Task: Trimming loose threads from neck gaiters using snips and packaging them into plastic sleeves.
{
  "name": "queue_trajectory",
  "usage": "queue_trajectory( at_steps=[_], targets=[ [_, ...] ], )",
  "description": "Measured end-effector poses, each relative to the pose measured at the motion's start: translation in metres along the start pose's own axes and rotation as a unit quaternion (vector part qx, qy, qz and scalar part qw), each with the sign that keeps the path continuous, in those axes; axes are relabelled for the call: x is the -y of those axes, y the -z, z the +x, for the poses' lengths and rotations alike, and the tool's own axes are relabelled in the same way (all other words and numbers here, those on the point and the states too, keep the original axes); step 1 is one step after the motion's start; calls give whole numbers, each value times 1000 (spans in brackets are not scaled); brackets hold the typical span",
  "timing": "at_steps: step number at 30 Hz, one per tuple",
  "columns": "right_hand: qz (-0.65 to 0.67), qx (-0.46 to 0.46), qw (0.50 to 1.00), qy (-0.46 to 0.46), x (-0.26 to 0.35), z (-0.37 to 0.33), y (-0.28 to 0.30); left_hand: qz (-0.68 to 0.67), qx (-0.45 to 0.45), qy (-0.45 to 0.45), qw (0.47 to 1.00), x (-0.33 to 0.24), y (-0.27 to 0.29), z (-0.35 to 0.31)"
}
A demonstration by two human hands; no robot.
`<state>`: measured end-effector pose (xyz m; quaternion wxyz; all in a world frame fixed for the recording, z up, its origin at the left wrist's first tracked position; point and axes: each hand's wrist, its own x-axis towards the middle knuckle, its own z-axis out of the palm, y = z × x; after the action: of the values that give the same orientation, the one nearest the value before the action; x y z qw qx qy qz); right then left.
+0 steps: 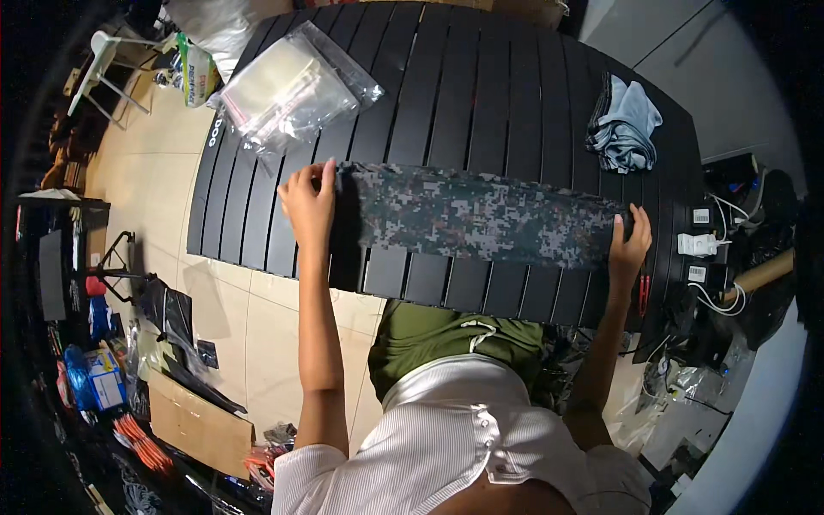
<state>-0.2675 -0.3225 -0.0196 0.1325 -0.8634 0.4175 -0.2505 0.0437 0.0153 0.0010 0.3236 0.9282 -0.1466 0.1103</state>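
Note:
A long strip of dark digital-camouflage cloth is stretched sideways over the near half of the black slatted table. At its left end, my left hand is closed on the upper corner between thumb and fingers. My right hand grips the opposite end, with the thumb on the near face and the fingers mostly behind the edge. The cloth looks flat and taut, with slight ripples along its upper edge. Whether its underside touches the slats is hard to tell.
Clear plastic bags lie at the table's far left. A folded bundle of grey-blue cloth sits at the far right. Beside my right hand is a slim red tool; white chargers with cables line the right edge. Flattened cardboard stands on the left floor.

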Motion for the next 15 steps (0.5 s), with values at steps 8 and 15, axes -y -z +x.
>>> queue_trajectory(
  at_steps=[8, 15],
  targets=[
    [-43, 57, 996, 50, 0, -4, 1, 2, 134, 68, 989, 13, -10, 24],
    [-25, 51, 998, 28, 4, -3, 2, -4, 149, 22, 989, 19, -7, 28]
  ],
)
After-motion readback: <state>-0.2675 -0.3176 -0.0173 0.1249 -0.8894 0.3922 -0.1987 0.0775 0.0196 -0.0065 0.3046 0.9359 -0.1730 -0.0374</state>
